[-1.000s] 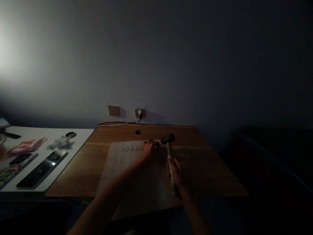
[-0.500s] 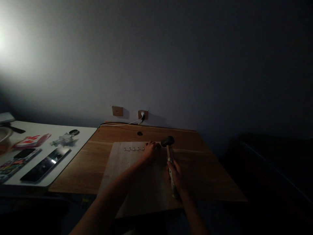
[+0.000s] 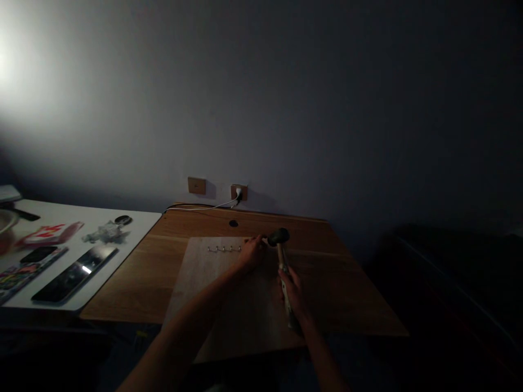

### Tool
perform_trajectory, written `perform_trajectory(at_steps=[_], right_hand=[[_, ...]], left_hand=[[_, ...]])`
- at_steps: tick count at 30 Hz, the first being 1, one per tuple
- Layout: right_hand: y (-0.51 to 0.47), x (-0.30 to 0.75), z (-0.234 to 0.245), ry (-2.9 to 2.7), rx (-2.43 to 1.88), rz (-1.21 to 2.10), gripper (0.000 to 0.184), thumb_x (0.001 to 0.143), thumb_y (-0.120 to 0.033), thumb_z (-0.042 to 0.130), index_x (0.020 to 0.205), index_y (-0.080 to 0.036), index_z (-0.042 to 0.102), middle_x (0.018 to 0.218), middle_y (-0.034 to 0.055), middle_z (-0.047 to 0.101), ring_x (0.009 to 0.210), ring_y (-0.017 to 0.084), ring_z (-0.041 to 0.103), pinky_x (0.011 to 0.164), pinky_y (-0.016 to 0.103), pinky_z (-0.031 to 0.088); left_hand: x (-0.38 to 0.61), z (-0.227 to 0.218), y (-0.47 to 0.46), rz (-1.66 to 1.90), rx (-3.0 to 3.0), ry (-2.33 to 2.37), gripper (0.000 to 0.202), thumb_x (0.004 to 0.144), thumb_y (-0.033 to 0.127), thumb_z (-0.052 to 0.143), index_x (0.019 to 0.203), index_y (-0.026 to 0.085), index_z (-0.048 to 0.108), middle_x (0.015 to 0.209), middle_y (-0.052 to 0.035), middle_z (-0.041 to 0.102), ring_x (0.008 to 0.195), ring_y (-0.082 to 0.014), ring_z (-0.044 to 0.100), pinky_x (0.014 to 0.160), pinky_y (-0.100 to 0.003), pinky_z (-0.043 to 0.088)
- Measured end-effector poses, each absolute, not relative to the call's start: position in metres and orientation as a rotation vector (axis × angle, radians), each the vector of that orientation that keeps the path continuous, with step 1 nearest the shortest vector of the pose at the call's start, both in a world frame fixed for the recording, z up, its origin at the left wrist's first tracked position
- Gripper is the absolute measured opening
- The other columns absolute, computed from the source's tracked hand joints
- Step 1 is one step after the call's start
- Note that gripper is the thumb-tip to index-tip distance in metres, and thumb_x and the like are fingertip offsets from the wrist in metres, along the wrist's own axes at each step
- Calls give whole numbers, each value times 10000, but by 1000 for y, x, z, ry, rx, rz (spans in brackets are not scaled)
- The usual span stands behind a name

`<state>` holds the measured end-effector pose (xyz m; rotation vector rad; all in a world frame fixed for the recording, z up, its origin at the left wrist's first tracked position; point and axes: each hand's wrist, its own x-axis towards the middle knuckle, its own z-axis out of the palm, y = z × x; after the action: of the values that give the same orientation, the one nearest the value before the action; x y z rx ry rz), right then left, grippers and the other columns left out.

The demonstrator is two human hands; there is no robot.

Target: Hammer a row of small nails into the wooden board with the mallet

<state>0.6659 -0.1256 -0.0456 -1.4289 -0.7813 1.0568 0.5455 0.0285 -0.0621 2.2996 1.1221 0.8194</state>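
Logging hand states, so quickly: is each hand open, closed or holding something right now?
Left hand: beside the head of the hammer; too dark to tell whether it holds anything.
Right hand: closed around the hammer's handle.

No readable text, blurred red marks (image 3: 48, 231) on pink-edged packet (image 3: 70, 234)

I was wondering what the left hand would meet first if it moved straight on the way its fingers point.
The left hand would probably meet the dark mallet head first, though depth is unclear and it might pass underneath.
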Motion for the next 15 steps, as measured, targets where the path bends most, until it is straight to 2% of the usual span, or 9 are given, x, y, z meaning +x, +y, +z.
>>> perform_trajectory(at_steps=[3, 8, 15], right_hand=[[-125, 665, -45, -788, -1436, 1039, 537, 660, -689, 717, 877, -226, 553, 567, -102, 483, 364, 63, 412, 314, 175, 320], [-126, 664, -47, -831, -1464, 1022, 527, 673, -692, 692, 870, -230, 533, 544, -109, 464, 342, 66, 389, 302, 183, 307], [-130, 668, -52, -922, -1515, 946, 448, 719, -628, 692, 856, -228, 542, 574, -108, 440, 375, 64, 385, 321, 178, 294]], left_hand=[[546, -63, 28, 827, 2300, 1176, 427, 857, 144, 552, 1277, 208, 591, 1196, -92, 714, 1177, -239, 620, 1062, -392, 405], [548, -68, 32, 811, 2285, 1185, 466, 854, 146, 570, 1312, 229, 580, 1158, -85, 728, 1141, -239, 645, 1064, -390, 409], [548, -75, 36, 809, 2283, 1181, 480, 862, 145, 566, 1337, 199, 532, 1147, -89, 740, 1142, -236, 646, 1059, -397, 408]])
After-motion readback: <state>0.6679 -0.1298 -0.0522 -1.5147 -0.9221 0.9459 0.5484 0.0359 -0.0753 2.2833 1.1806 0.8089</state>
